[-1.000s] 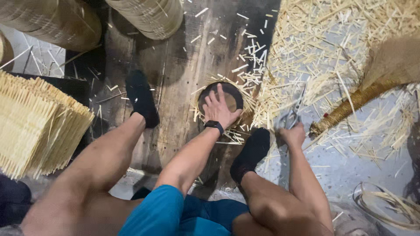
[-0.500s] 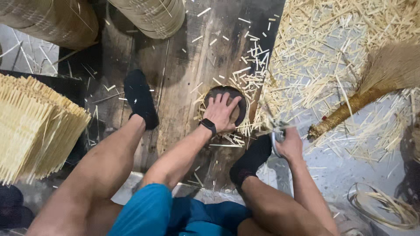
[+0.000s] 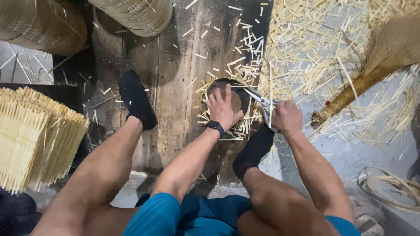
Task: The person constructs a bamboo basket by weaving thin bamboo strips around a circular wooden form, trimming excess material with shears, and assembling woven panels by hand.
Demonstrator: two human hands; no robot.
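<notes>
On the dark wooden board (image 3: pixel 175 78), near its right edge, we press our left hand (image 3: pixel 224 108) flat and open over a small round woven disc (image 3: pixel 234 99) ringed with protruding bamboo slivers. Our right hand (image 3: pixel 286 117) grips scissors (image 3: pixel 259 99), blades reaching the disc's upper right rim. Beyond that edge lies a broom (image 3: pixel 372 74) amid loose bamboo sticks (image 3: pixel 306 48).

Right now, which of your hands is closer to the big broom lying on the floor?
Right. The right hand, gripping the scissors, is just beside the broom, near its handle end. The left hand rests farther away, on the round disc on the wooden board.
</notes>
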